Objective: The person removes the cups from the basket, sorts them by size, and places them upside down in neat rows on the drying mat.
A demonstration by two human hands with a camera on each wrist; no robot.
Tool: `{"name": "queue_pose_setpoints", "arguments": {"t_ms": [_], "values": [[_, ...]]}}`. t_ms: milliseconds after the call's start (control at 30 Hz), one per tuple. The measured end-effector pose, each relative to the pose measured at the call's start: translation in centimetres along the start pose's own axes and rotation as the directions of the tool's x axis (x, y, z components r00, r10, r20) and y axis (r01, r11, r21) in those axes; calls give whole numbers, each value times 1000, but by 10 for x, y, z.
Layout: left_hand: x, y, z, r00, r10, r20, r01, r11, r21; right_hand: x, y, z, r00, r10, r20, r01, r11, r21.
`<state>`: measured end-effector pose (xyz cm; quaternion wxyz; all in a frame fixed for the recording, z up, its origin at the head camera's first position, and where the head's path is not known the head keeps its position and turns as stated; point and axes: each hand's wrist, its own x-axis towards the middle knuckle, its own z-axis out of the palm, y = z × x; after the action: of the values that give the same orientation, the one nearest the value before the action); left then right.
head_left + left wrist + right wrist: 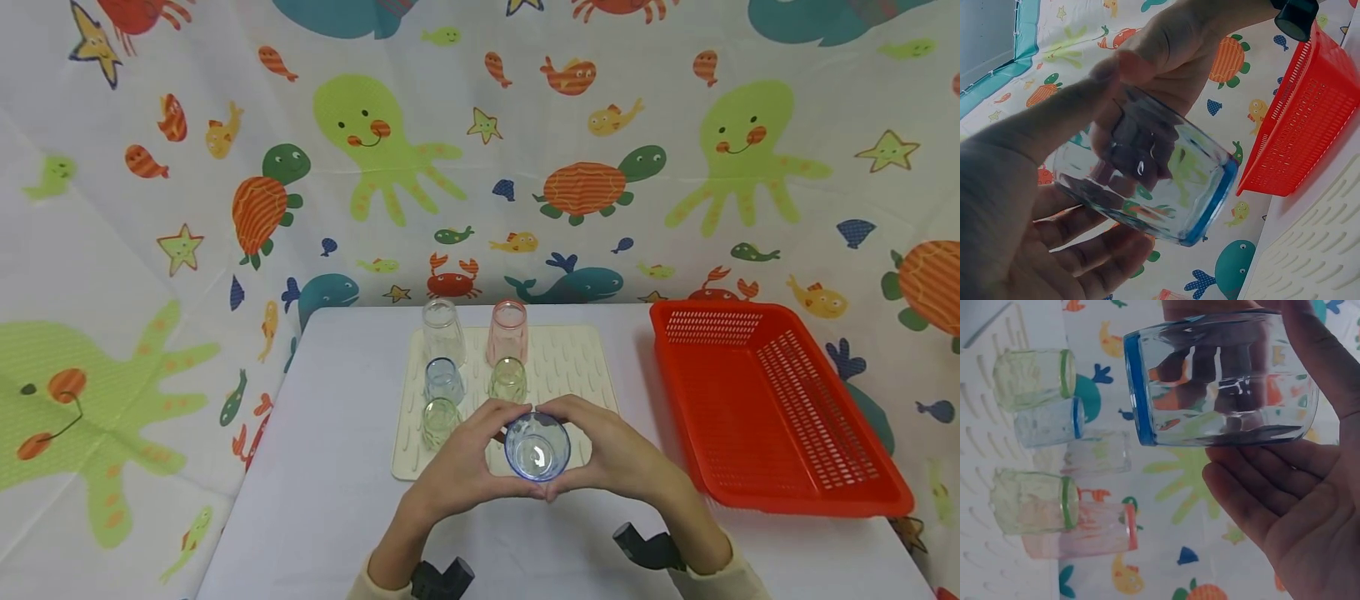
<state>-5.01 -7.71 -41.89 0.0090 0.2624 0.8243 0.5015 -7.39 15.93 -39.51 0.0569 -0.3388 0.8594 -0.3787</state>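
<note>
Both hands hold one clear glass (537, 448) with a blue rim, close over the near part of a cream ribbed mat (573, 358). My left hand (476, 454) curves round its left side and my right hand (606, 448) round its right, with thumbs meeting at the near side. In the right wrist view the glass's blue-banded end (1138, 390) points toward the mat side. On the mat stand a tall clear glass (444, 333), a tall pink glass (508, 333), a small blue glass (443, 382) and two small green glasses (439, 423).
A red perforated plastic basket (750, 400) sits on the white-covered table (330, 467) to the right of the mat. Behind the table hangs a cloth (465, 192) printed with sea animals. Each wrist wears a small black camera mount (652, 550).
</note>
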Motion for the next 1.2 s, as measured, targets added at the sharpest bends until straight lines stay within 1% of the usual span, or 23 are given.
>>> {"name": "queue_pose_setpoints", "arguments": {"t_ms": [133,300,433,633,800,867,1033,1200], "values": [[1,-2,1,998,50,-27,-50,999,5,0,-1,0,1000,10,0,-10,999,35],[1,-4,2,988,137,-66,-136,990,24,0,0,0,1000,-15,-6,16,997,76],[2,-4,3,980,169,-108,-168,986,23,0,5,3,999,-35,-10,36,994,103],[5,-2,2,968,193,-160,-189,981,42,-1,14,14,998,-43,-40,48,992,121],[7,0,-2,964,191,-184,-186,982,44,0,21,26,999,-24,-36,31,983,178],[7,0,-3,962,189,-194,-184,982,45,0,24,31,999,-28,-38,35,981,193],[7,-1,-5,955,203,-215,-196,979,53,1,27,42,996,-32,-78,47,979,197],[7,-1,-5,950,210,-230,-204,978,48,1,28,52,994,-5,-111,31,972,232]]}}
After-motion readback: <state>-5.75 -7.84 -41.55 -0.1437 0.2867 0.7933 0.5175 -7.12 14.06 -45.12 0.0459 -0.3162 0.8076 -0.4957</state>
